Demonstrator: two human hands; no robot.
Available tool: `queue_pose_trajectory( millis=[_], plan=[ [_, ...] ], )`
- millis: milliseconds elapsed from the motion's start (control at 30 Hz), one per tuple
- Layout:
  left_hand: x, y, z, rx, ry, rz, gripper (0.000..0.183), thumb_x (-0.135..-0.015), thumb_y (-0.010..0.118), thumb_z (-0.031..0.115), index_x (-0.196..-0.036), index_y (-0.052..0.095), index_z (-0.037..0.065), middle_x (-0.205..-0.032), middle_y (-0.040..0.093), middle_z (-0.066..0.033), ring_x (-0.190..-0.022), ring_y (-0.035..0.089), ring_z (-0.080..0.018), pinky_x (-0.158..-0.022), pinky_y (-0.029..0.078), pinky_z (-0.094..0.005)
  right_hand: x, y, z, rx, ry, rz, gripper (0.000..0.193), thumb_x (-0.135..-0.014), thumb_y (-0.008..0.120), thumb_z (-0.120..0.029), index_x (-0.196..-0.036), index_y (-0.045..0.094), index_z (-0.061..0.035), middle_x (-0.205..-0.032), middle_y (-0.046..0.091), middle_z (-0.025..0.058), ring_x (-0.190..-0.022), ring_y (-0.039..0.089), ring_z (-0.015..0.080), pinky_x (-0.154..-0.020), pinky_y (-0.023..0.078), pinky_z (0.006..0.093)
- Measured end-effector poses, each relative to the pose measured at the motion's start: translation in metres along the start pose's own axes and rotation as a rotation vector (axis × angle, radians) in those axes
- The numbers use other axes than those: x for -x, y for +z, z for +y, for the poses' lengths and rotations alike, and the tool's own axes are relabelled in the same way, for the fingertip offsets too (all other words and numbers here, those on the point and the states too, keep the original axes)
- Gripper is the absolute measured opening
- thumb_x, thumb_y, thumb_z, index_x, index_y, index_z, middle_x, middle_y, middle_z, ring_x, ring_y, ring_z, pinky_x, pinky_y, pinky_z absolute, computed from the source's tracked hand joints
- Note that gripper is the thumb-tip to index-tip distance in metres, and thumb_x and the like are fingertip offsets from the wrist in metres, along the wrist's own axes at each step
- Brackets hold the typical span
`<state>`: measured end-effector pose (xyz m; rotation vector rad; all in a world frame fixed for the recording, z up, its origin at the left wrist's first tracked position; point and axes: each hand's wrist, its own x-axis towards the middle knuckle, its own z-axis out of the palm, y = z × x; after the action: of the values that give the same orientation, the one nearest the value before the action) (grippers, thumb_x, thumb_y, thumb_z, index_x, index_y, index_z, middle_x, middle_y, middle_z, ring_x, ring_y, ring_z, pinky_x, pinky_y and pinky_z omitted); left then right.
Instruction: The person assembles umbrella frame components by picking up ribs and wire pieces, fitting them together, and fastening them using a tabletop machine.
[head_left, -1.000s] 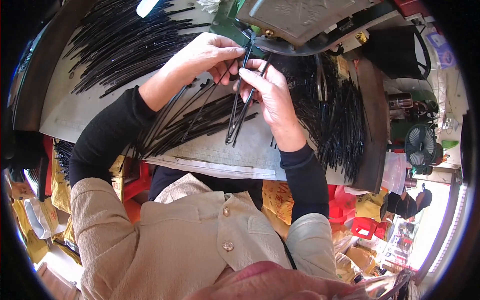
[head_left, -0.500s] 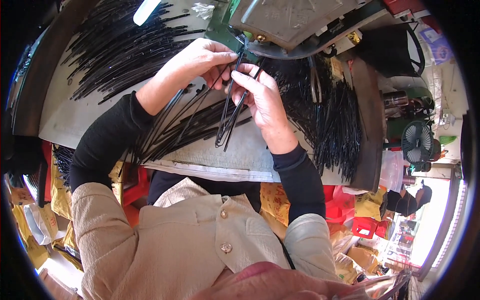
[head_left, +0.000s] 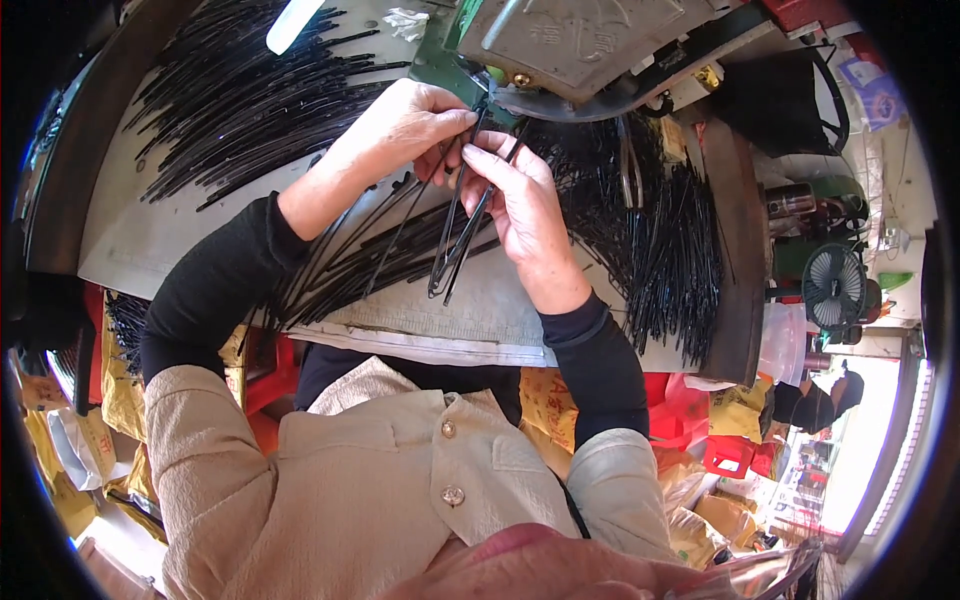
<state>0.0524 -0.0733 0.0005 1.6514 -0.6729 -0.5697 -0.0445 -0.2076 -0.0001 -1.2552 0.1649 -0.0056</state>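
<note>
At the table's middle, in front of the machine, both hands are closed on thin black rods (head_left: 447, 235) whose lower ends hang toward me; their exact kind I cannot tell. My left hand (head_left: 415, 122) pinches the upper ends between thumb and fingers, close to the machine's front part. Just right of it, my right hand (head_left: 522, 195) grips the rods lower down, thumb on top. Fingers hide the spot where the rods meet. Under my left forearm lies a loose bundle of similar black rods (head_left: 385, 262) on the pale tabletop (head_left: 475, 318).
A green machine with a grey metal cover (head_left: 590, 45) stands just beyond my hands. Black rods are heaped at the far left (head_left: 250, 115) and at the right (head_left: 675, 260). A small fan (head_left: 835, 285) is farther right. Another person's dark sleeve (head_left: 808, 405) shows there.
Both hands stay at almost the same place with the rods. My left hand and wrist have shifted very slightly, and the hanging rod ends have moved a little.
</note>
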Motion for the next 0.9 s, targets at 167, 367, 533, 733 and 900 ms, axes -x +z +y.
queue_pose_trajectory(
  millis=[167,367,533,733,900],
  plan=[
    [0.000,-0.002,0.003,-0.009,0.033,-0.002,0.028,-0.089,0.050,0.019,-0.072,0.059,-0.002,-0.053,0.056,-0.0035,-0.040,0.054,-0.0098,-0.037,0.042,-0.0204,-0.002,-0.005,-0.006,0.044,0.065,-0.049,0.013,-0.084,0.057,-0.013,-0.092,0.055,-0.0034,-0.078,0.061,0.0049,-0.059,0.055,0.0079,-0.050,0.044,0.0186],
    [0.000,-0.004,-0.001,0.116,-0.007,-0.044,0.029,-0.089,0.051,0.020,-0.071,0.058,-0.001,-0.053,0.056,-0.0043,-0.040,0.053,-0.0100,-0.037,0.042,-0.0206,-0.003,-0.006,-0.003,0.012,0.064,-0.047,0.011,-0.084,0.057,-0.015,-0.090,0.057,-0.0054,-0.078,0.061,0.0029,-0.057,0.054,0.0075,-0.050,0.043,0.0182],
    [0.001,-0.004,-0.003,0.117,-0.012,-0.078,0.029,-0.091,0.051,0.024,-0.077,0.059,0.000,-0.055,0.056,-0.0038,-0.040,0.053,-0.0091,-0.037,0.041,-0.0194,-0.001,-0.006,0.000,0.005,0.074,-0.049,0.012,-0.085,0.057,-0.018,-0.089,0.057,-0.0065,-0.076,0.061,0.0018,-0.057,0.053,0.0072,-0.051,0.043,0.0182],
    [0.007,0.005,0.007,0.040,-0.004,0.011,0.032,-0.090,0.051,0.025,-0.072,0.058,-0.001,-0.052,0.054,-0.0036,-0.039,0.051,-0.0090,-0.036,0.041,-0.0210,0.006,-0.003,-0.002,-0.054,0.105,-0.039,0.015,-0.086,0.058,-0.022,-0.090,0.056,-0.0070,-0.074,0.059,0.0022,-0.055,0.052,0.0075,-0.048,0.041,0.0187],
    [0.012,-0.001,0.011,-0.239,0.049,-0.038,0.035,-0.090,0.053,0.034,-0.082,0.062,0.001,-0.049,0.051,-0.0010,-0.037,0.047,-0.0062,-0.036,0.038,-0.0200,0.018,-0.011,-0.012,0.097,0.155,-0.023,0.016,-0.087,0.056,-0.019,-0.092,0.055,-0.0038,-0.073,0.060,0.0049,-0.045,0.047,0.0061,-0.040,0.037,0.0183]
  ],
)
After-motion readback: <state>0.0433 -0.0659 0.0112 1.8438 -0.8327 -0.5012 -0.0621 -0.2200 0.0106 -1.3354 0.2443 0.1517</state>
